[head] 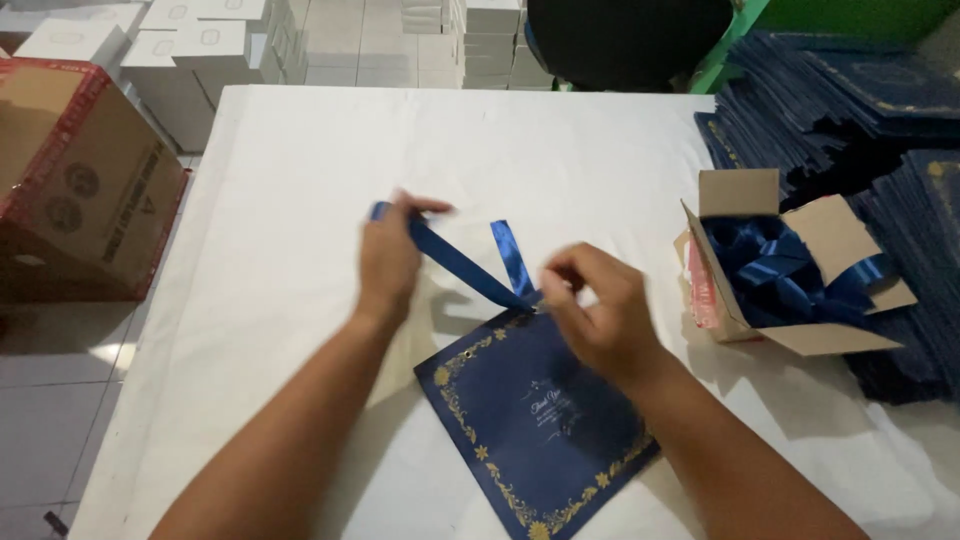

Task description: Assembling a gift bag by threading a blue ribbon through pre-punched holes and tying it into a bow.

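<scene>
Head view: the blue card [540, 420] lay nearest me on the desk [300, 150]. At its far corner my right hand [590, 310] pinched the ribbon [455, 260], which ran up-left from there to my left hand [388, 255], gripping its end.

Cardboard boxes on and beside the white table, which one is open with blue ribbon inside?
The small brown cardboard box on the table's right side; its flaps stand open over blue satin ribbon. The large brown carton at left is shut.
</scene>
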